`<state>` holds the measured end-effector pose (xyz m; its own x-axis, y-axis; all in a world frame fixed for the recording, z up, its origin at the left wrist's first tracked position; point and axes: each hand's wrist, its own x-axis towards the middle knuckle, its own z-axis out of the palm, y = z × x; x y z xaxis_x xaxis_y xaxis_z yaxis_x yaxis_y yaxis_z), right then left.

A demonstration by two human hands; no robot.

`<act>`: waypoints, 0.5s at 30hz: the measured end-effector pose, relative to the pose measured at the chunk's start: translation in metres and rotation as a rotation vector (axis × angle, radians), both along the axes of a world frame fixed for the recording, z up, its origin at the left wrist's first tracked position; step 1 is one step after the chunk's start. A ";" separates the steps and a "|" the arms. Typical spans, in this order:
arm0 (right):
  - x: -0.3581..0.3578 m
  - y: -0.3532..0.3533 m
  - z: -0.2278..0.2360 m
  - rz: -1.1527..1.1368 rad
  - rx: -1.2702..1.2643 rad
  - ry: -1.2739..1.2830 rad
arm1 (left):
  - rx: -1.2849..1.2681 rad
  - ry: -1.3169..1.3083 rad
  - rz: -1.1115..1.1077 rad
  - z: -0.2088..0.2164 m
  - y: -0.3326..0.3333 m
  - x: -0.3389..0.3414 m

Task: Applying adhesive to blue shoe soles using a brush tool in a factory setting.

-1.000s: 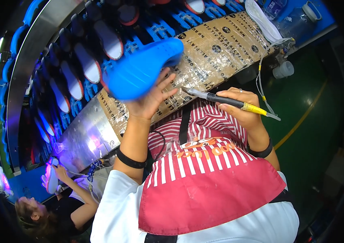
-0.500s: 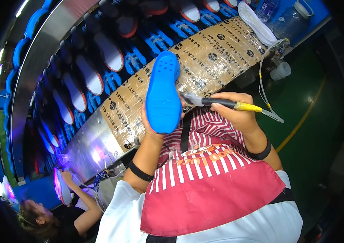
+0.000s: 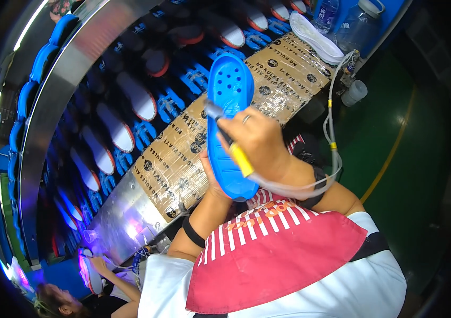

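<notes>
In my left hand [image 3: 210,172] is a blue shoe sole [image 3: 230,177], held from beneath and along its left side. The sole is long, with raised edges, a group of small round holes at its far end and ridges across the near part. My right hand [image 3: 262,140] is closed round a brush [image 3: 241,160] with a black and yellow handle. A clear tube [image 3: 289,190] runs from the handle's end. The brush's pale, blurred bristles lie over the sole's left edge; whether they touch it I cannot tell. Both are above a cardboard-covered bench [image 3: 175,169].
Rows of shoe uppers and soles [image 3: 136,98] on blue holders stand beyond the bench. A white sole [image 3: 315,40], a water bottle [image 3: 326,15] and a large jug [image 3: 358,29] are at far right, with a plastic cup [image 3: 357,93] below. At lower left a co-worker holds a shoe [image 3: 90,271].
My right hand and brush have moved left across the sole, from beside its right edge to its left edge. The sole has shifted slightly right and its hollow side shows more.
</notes>
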<state>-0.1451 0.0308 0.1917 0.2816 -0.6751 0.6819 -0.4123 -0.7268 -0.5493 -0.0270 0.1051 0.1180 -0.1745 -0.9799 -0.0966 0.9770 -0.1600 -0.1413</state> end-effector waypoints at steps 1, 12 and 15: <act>0.002 0.005 0.001 0.119 0.025 -0.030 | 0.191 -0.359 0.057 -0.008 -0.005 0.004; 0.006 0.015 -0.011 0.126 0.006 -0.127 | 0.106 -0.350 0.153 -0.027 -0.003 0.017; 0.002 0.019 -0.010 0.494 0.087 -0.207 | -0.019 -0.518 0.082 -0.005 -0.016 0.014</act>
